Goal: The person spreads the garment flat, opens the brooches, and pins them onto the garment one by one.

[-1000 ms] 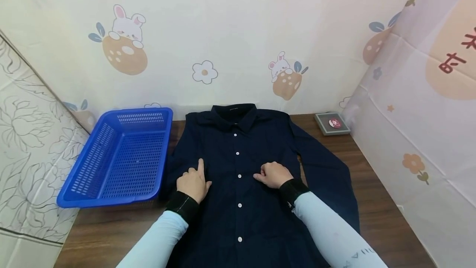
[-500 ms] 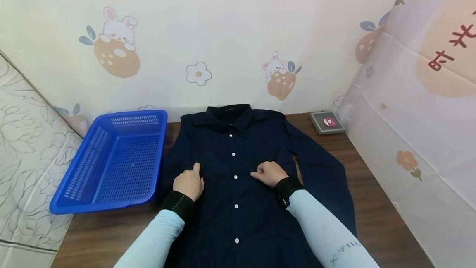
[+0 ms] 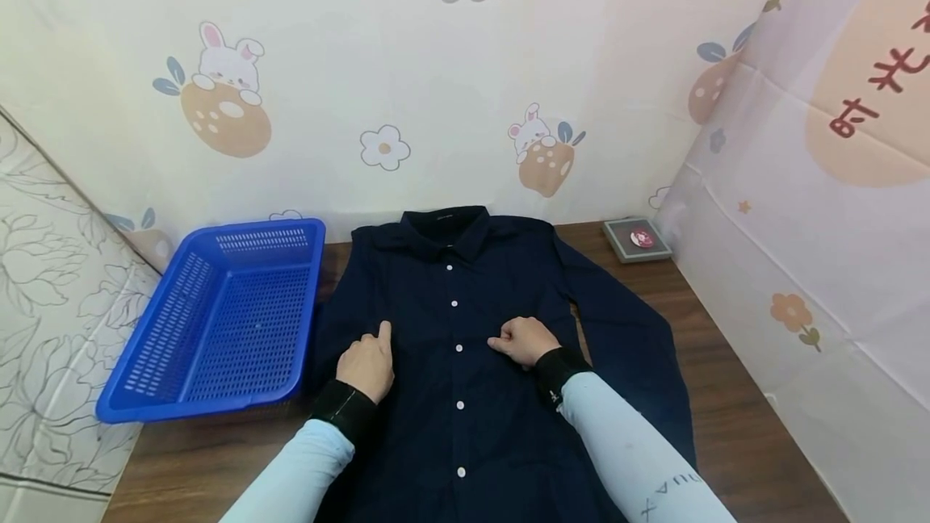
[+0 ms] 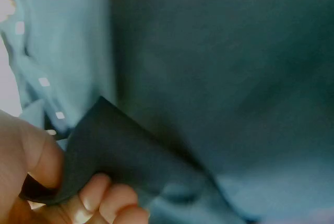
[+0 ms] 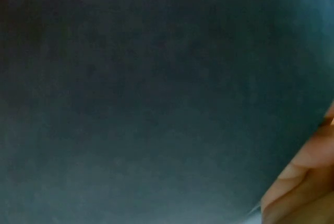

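Dark shirt (image 3: 421,426) spreads beneath and between the left hand (image 3: 366,366) and right hand (image 3: 529,341), each clamped on its fabric, the left pinching a fold.

Light-blue fabric left sleeve (image 3: 299,466), bunched at lower end. Light-blue fabric right sleeve (image 3: 628,434), smoother, bearing thin dark markings (image 3: 674,485), illegible. Wide black left wristband (image 3: 345,410); wide black right wristband (image 3: 562,371). Left hand (image 3: 366,366), right hand (image 3: 529,341): bare.

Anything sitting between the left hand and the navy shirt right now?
Nothing visible: in the left wrist view, the left hand directly pinches the navy shirt. The blue basket stands off to the hand's left, not in between.
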Tool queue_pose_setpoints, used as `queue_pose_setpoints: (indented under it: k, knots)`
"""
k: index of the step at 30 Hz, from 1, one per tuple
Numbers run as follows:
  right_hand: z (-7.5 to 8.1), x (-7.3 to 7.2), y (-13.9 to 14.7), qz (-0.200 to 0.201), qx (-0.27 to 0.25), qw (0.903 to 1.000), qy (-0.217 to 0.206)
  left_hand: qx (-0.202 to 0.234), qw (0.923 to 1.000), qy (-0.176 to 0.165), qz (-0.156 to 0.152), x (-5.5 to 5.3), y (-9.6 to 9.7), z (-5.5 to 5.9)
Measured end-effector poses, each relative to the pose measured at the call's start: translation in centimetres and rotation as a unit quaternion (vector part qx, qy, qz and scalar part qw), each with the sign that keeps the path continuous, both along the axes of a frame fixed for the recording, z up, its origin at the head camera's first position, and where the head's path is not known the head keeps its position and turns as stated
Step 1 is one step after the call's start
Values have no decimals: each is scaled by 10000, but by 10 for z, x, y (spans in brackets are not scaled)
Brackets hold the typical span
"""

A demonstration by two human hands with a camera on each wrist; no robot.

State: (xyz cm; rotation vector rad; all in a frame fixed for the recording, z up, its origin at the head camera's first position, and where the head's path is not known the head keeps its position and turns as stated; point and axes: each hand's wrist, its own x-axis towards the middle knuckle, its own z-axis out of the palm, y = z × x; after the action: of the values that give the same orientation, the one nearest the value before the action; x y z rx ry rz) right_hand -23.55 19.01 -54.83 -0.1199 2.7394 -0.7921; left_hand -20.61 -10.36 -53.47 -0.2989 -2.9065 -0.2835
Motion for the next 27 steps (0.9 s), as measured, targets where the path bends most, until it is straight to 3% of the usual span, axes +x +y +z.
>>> queue_pose_setpoints:
  k: [6,11,16,18,22,27]
  knots:
    - [-1,0,0,-24,-39,10000,-44,-100,9955,808,-480,9,2,27]
    - [-6,-2,3,29,-57,10000,-28,-63,9883,1257,-859,13,-2,74]
    - [-10,-3,7,102,-104,9999,72,695,9820,1578,-768,11,-19,124]
    - [-10,-4,8,107,-123,9998,103,952,9784,1668,-770,10,-27,139]
    - [-11,-4,9,101,-147,9998,87,1252,9736,1748,-768,7,-42,160]
    - [-12,-3,8,79,-199,9998,55,1816,9646,1826,-571,3,-59,178]
